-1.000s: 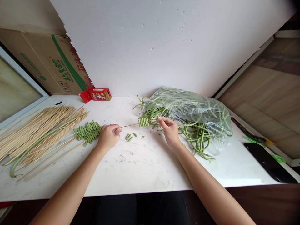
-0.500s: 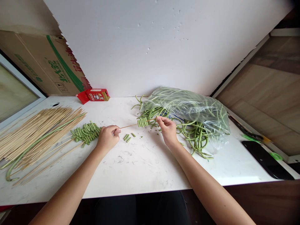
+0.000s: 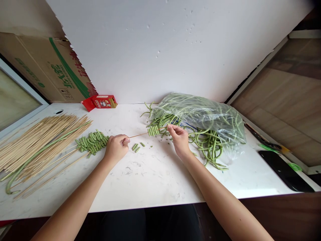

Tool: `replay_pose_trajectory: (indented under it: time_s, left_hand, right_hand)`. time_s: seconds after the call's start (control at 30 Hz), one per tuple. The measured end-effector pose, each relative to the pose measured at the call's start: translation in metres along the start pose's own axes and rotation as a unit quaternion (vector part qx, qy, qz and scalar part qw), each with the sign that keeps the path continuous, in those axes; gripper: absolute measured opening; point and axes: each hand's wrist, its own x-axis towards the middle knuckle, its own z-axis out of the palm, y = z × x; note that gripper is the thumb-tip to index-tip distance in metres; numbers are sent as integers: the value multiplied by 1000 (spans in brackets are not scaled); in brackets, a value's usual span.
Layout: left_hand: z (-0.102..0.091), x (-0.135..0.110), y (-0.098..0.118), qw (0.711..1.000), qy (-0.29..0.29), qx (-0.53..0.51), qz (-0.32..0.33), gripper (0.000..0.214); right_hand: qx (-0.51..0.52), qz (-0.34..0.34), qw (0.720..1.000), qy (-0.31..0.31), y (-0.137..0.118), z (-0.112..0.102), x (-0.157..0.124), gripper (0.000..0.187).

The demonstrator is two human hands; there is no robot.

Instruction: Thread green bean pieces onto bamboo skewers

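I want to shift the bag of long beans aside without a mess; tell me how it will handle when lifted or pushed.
The bag of long beans is thin clear plastic, so it will likely sag and crumple rather than hold shape. Its mouth lies open with loose beans spilling onto the table, so pushing probably drags them and lifting may drop more. It looks fairly full, so likely heavyish.

Skewers (image 3: 37,140) left, bean bag (image 3: 200,117) right – box (image 3: 104,101) behind

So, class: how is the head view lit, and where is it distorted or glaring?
Head view: soft, even light, faint shadows under both hands; wide-lens bending at the edges; mild glare on the clear plastic bag of long green beans; centre sharp.
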Motion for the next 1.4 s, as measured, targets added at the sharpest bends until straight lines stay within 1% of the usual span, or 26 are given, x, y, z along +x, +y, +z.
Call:
replay_pose_trajectory:
  time_s: [0.27,0.53,0.63,0.73,0.83,0.93,1.03,1.13,1.27,1.4]
  left_hand:
    - [0,1,1,1000,-5,-5,-5,21]
    - [1,0,-2,999,-20,-41,-12,20]
    - [3,-2,-2,998,-24,-49,-16,19]
    - [5,-2,1,998,-30,-57,-13,20]
    - [7,-1,6,999,-11,-44,2,21]
    - [7,0,9,999,10,-33,16,21]
    - [8,-1,11,999,21,-18,18,19]
    - [8,-1,12,999,38,8,19,19]
    - [6,-2,15,997,66,33,38,20]
    - [4,-1,19,995,72,48,43,22]
  right_hand:
    - [9,-3,1000,-5,0,0,-1,38]
    - [-19,-26,999,-2,-3,1,-1,46]
    - [-17,-36,999,-3,-3,0,-2,45]
    - [-32,-53,997,-39,0,3,-6,40]
    - [-33,-63,995,-69,6,8,-11,38]
    - [-15,-44,996,-70,10,12,-13,40]
    - [-18,-19,998,-53,12,13,-13,45]
    - [-33,-9,999,-32,10,12,-12,47]
    - [-48,-8,998,-30,8,10,-10,46]
    - [-62,6,998,-25,5,11,-10,48]
